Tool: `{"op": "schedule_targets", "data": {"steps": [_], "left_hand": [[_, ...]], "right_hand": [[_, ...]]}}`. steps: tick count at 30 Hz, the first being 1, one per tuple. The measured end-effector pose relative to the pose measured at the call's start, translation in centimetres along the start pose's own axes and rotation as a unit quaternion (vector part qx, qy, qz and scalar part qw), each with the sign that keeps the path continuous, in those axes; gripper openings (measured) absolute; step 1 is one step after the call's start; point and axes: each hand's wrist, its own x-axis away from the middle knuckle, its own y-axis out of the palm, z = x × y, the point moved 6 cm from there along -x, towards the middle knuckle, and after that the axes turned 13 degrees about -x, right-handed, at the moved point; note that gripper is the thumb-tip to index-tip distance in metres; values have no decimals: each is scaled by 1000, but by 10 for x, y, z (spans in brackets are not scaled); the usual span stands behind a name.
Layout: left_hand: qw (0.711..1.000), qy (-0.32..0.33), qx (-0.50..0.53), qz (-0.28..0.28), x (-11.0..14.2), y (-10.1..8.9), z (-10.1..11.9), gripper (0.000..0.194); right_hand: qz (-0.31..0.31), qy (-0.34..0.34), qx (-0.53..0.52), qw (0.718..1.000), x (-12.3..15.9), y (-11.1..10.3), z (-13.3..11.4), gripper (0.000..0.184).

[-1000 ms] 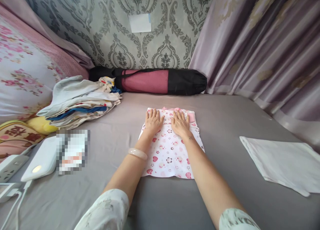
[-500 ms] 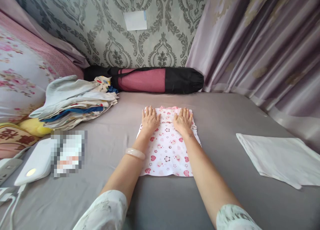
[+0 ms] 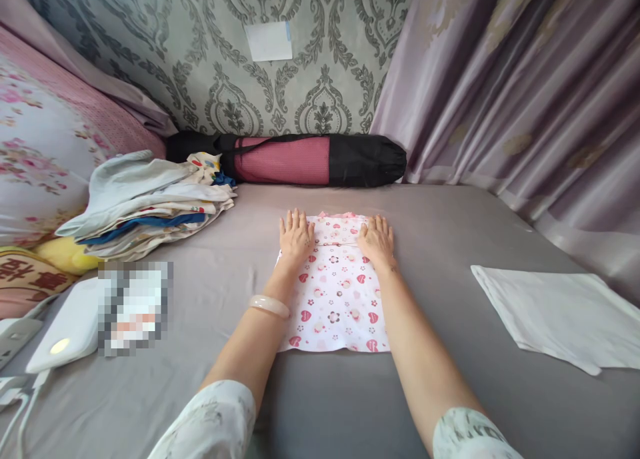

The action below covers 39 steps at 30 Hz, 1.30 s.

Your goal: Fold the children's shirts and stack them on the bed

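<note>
A white garment (image 3: 337, 299) printed with pink hearts and small flowers lies flat on the grey sheet, its far end folded over and a bit of pink trim showing at the top edge. My left hand (image 3: 297, 238) rests palm down on the fold's left corner, fingers stretched out. On the right corner lies my right hand (image 3: 377, 240), also flat with its fingers extended. The palms and the cloth beneath them are hidden.
At the left is a pile of folded clothes (image 3: 150, 199), with a white power bank (image 3: 70, 326) nearer me. A pink and black rolled-mat bag (image 3: 285, 159) lies against the wall. On the right a white cloth (image 3: 555, 312) is spread on the bed sheet (image 3: 440, 246).
My hands have slid apart over the folded end, the left one a little leftward and the right one rightward, toward the cloth's side edges. The garment stays in place.
</note>
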Motion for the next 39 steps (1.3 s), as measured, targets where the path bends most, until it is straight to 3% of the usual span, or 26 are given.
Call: {"op": "schedule_targets", "data": {"steps": [3,12,18,22,28,33,39], "left_hand": [[999,16,8,-46,-1,9,0,61],[998,17,35,-57,-1,12,-3,62],[988,40,90,-122,-4,10,-16,66],[980,119,53,-152,23,-4,-22,70],[963,234,5,-136,87,-15,-21,69],[967,233,-9,-105,99,-12,-25,65],[965,235,-11,-113,100,-19,-20,65]], "right_hand": [[-8,13,2,1000,0,3,6,61],[-2,11,-10,1000,0,4,6,61],[-99,12,-62,993,1,-15,9,60],[-140,-91,-17,986,42,-24,1,62],[-187,-185,36,964,110,-11,-2,62],[-173,-185,53,966,113,-9,-2,60],[-185,-188,48,963,117,-15,-8,59]]}}
